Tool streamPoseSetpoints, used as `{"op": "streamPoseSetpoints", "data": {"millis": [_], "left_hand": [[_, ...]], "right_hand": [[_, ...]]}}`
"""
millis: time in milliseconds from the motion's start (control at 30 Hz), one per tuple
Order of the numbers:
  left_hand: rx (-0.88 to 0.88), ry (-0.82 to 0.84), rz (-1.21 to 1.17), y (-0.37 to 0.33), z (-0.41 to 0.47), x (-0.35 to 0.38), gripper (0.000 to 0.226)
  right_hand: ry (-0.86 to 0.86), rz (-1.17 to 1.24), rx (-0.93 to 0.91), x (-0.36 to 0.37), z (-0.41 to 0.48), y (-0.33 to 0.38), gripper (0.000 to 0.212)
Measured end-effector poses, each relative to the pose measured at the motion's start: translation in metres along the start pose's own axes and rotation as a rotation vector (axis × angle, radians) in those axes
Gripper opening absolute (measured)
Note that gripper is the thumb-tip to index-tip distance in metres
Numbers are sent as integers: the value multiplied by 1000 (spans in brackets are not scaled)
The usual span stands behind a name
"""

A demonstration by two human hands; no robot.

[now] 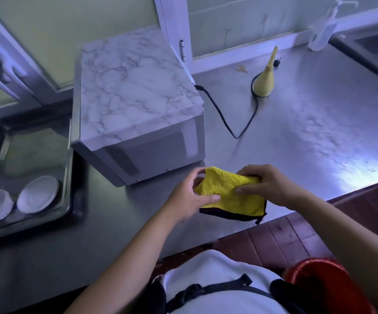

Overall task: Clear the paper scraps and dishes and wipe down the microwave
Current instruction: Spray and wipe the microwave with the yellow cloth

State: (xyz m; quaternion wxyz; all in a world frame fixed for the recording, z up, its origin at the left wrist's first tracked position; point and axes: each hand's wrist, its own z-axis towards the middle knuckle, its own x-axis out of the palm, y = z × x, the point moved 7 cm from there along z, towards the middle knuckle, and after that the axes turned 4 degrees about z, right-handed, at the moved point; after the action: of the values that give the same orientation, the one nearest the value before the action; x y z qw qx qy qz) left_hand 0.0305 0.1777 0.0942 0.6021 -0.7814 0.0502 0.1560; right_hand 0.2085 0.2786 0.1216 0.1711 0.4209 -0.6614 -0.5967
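A yellow cloth (229, 191) with a black edge hangs just above the steel counter (308, 123), in front of the microwave. My left hand (188, 200) pinches its left side and my right hand (267, 184) grips its right side. The microwave (136, 96) has a marble-patterned top and a grey door, shut, and stands at the back left of the counter. Its black cord (224, 116) trails to the right. Two white bowls (36, 196) lie in the steel sink tray (74, 207) at the left.
A yellow funnel-shaped object (264, 80) stands on the counter behind the cord. A clear pump bottle (324, 28) stands at the back right by a second sink (374, 48). A red bucket (324, 282) sits on the tiled floor below the counter edge.
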Motion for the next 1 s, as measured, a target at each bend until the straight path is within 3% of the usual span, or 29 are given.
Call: {"op": "streamPoseSetpoints", "data": {"millis": [133,267,300,367,433,500,567,700,800,900,1000], "left_hand": [[-141,27,-170,23,-10,-16,49],[-202,-38,-157,34,-19,-44,44],[-201,-56,-138,32,-21,-53,43],[-203,-107,-83,26,-26,-75,43],[-218,-143,-117,19,-32,-97,46],[-222,-121,-249,10,-33,-115,47],[-204,-50,-346,-5,-34,-127,41],[-137,244,-363,-37,-43,-128,35],[-49,390,-205,-53,-46,-130,29],[171,176,26,-73,-27,-173,15],[410,-63,264,-102,2,-241,16]], "right_hand": [[-195,43,154,27,3,-27,17],[-445,-61,268,78,0,-36,46],[-448,27,269,95,0,-32,53],[-288,214,261,136,3,-18,72],[-100,181,156,174,4,8,98],[-68,157,-24,200,7,35,110],[-222,242,-110,211,9,57,102],[-738,274,-126,198,7,74,58],[-852,686,20,203,9,51,40],[-1028,904,262,213,-3,24,18],[-1114,989,249,187,-5,35,14]]}}
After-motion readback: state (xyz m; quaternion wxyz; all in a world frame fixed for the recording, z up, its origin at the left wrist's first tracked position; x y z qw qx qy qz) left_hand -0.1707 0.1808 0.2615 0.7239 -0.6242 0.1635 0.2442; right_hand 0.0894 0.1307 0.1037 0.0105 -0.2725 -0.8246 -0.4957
